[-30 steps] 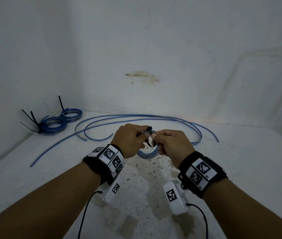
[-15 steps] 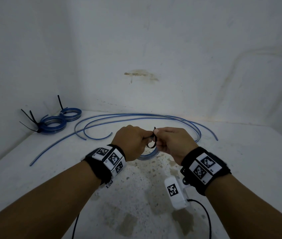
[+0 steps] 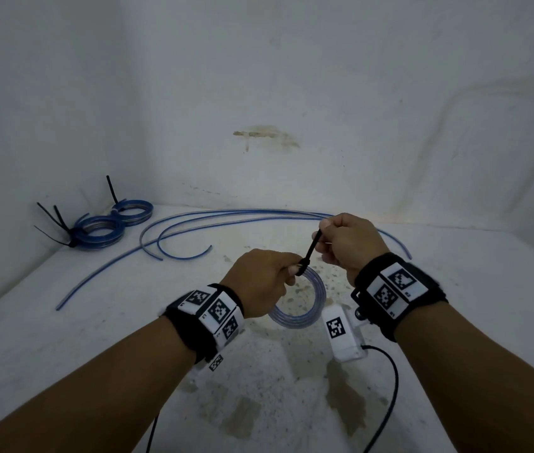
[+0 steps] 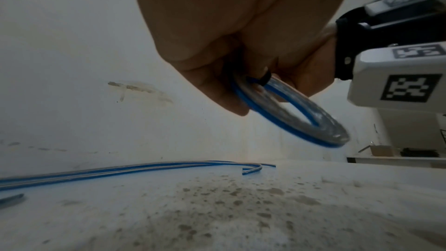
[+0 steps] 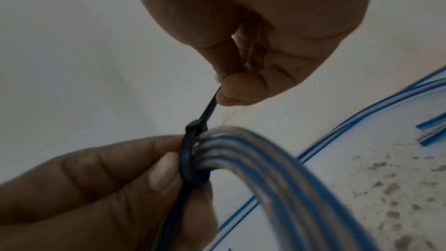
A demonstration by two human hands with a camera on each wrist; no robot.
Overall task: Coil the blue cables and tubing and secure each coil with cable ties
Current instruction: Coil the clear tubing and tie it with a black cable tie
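- Stretching across a speckled white tabletop (image 3: 291,403) set into a corner of white walls (image 3: 324,76), long loose blue tubing (image 3: 226,213) curves from the left edge round to the right, behind both hands.
- Sitting at the far left of the tabletop near the wall, two finished coils (image 3: 108,228) lie touching each other, each bound with black ties whose tails stick up.
- Hanging above the middle of the tabletop, a small coil (image 3: 311,308) of clear and blue tubing is held off the surface, between the two wrists.
- Gripping that coil at its upper edge, the left hand (image 3: 262,282) has its fingers (image 5: 135,159) curled round the strands, thumb pressed just beside the tie's band.
- Raised higher and to the right, the right hand (image 3: 350,243) is closed into a pinch, thumb and forefinger clamped on the free tail of the tie.
- Wrapping the bundled strands, the black cable tie (image 3: 308,256) runs taut and slanted from its head at the coil up to the right hand; the wrist view shows the loop snug against the tubing.
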